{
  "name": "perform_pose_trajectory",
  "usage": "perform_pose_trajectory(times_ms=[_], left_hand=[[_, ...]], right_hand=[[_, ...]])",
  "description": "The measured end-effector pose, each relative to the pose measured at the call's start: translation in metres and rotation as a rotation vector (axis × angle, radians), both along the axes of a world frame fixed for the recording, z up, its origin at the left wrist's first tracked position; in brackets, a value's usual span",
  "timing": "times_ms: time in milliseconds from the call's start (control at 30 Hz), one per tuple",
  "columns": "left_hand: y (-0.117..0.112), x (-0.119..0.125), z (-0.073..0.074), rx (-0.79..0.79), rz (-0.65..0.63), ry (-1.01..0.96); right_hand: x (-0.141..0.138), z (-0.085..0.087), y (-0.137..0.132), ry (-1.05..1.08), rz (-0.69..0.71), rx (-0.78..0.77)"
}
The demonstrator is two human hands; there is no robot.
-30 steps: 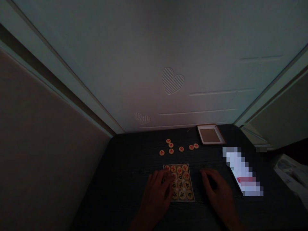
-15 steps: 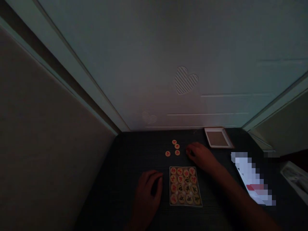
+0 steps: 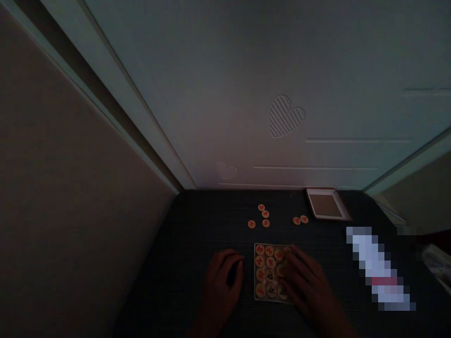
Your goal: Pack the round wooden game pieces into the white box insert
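Observation:
A shallow square box [image 3: 255, 272] of round Chinese chess pieces [image 3: 260, 274], marked in red or black, sits on the dark table. My right hand [image 3: 306, 277] reaches over the box's right side, hiding several pieces there. Its thumb and fingers close around one Chinese chess piece [image 3: 281, 270] in the third column. To the left of the box rests my left hand [image 3: 223, 277], fingers curved with a gap to the thumb and nothing visible in it. Behind the box lie several loose red-marked pieces [image 3: 265, 223], with two more pieces [image 3: 297, 220] farther right.
An upturned box lid [image 3: 327, 205] lies at the back right. A bright, pixelated flat object [image 3: 380, 272] is on the right side of the table. A white panel [image 3: 239, 117] with heart reliefs rises behind the table, and a wall [image 3: 77, 211] stands at left.
My right hand has moved from the table behind the box toward me, onto the pieces in the box. Two pieces now show where it was. My left hand stays beside the box.

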State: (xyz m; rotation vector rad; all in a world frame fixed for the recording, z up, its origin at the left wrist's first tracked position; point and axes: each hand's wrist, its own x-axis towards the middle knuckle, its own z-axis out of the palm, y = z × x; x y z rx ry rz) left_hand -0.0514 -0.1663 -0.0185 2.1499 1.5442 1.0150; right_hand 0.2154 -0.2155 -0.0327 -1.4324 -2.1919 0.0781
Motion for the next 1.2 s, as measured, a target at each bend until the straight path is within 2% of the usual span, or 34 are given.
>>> perform_pose_trajectory(times_ms=[200, 333, 467, 600, 733, 833, 933, 1033, 1100, 1200], left_hand=[[0.009, 0.001, 0.016, -0.032, -0.024, 0.034], [0.03, 0.007, 0.022, -0.076, -0.066, 0.106], [0.061, 0.019, 0.021, -0.101, -0.102, 0.152], [0.092, 0.035, 0.016, -0.098, -0.142, 0.184], [0.107, 0.034, 0.009, -0.096, -0.148, 0.17], [0.099, 0.025, 0.014, -0.113, -0.09, 0.098], [0.071, 0.026, 0.029, -0.106, -0.094, 0.033], [0.031, 0.046, 0.043, -0.061, -0.303, 0.082], [0.009, 0.064, 0.043, -0.06, -0.478, 0.19], [-0.008, 0.083, 0.034, -0.057, -0.505, 0.272]], right_hand=[[0.002, 0.008, 0.005, 0.032, -0.037, 0.009], [0.004, 0.011, -0.006, 0.159, -0.063, 0.079], [0.008, 0.006, -0.021, 0.268, -0.12, 0.131], [0.022, 0.002, -0.025, 0.294, -0.218, 0.132], [0.044, 0.006, -0.025, 0.322, -0.303, 0.115], [0.054, 0.007, -0.028, 0.366, -0.366, 0.096], [0.055, 0.003, -0.035, 0.406, -0.391, 0.088], [0.051, -0.005, -0.042, 0.415, -0.377, 0.094], [0.049, -0.008, -0.046, 0.412, -0.37, 0.101], [0.049, -0.01, -0.051, 0.423, -0.371, 0.099]])
